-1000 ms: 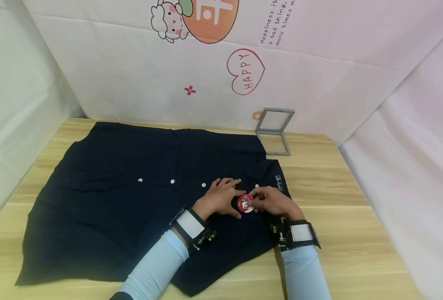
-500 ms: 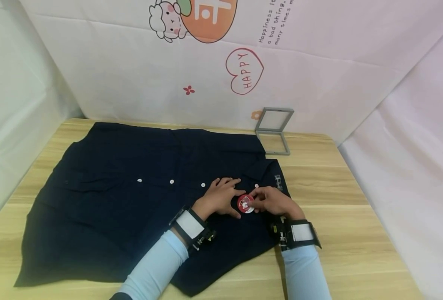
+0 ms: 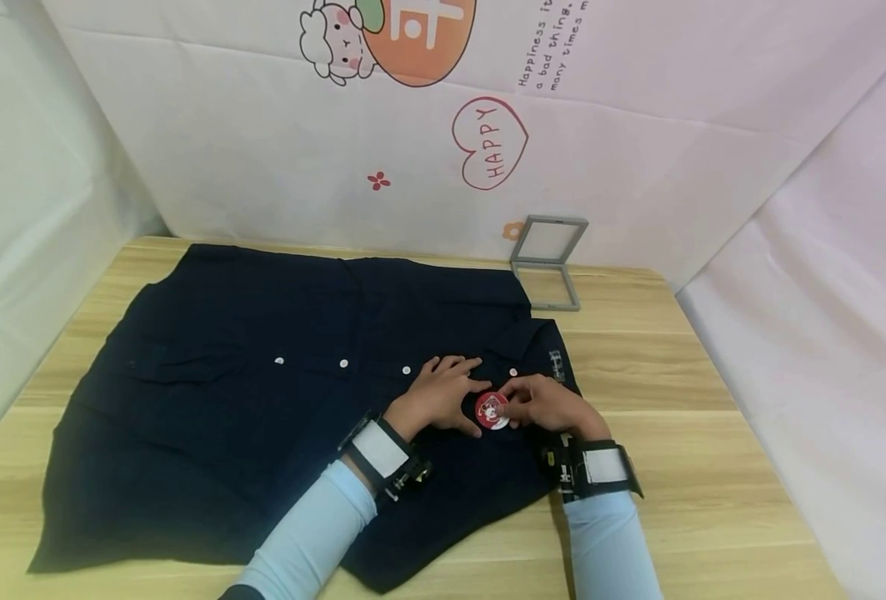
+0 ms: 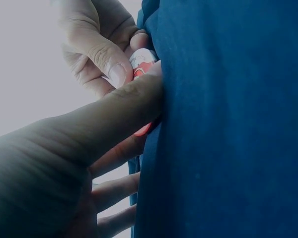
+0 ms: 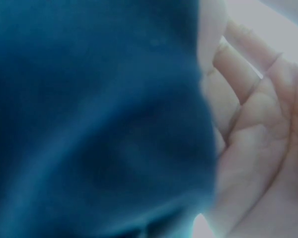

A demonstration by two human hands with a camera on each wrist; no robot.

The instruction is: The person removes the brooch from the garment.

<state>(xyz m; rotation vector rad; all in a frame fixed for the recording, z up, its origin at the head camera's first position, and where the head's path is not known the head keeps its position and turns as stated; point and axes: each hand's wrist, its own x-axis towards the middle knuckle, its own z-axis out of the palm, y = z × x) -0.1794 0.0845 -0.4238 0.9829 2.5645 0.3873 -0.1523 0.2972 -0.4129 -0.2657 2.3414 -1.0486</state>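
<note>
Shirt [image 3: 210, 333], navy and button-front with 4 white buttons [image 3: 343, 363] showing, covers much of the wood-grain table [image 3: 675, 375]. A hinged gray frame [image 3: 544, 264] stands open just beyond the collar [image 3: 519, 339], before a printed white cloth [image 3: 262, 150]. On the shirt's upper front is a red-and-white round badge [image 3: 491, 411], pinched at its right edge between the thumb and fingers of the right hand [image 3: 551, 404]; the left hand [image 3: 438, 396] lies on the fabric, thumb and forefinger spread apart beside the badge.

The left wrist view adds lettering on the badge's rim, with the left thumb blocking its middle; in the right wrist view, fabric hides the right fingertips.

Wood shows right of the right wrist; the shirt's far edge runs near the table's back edge.
</note>
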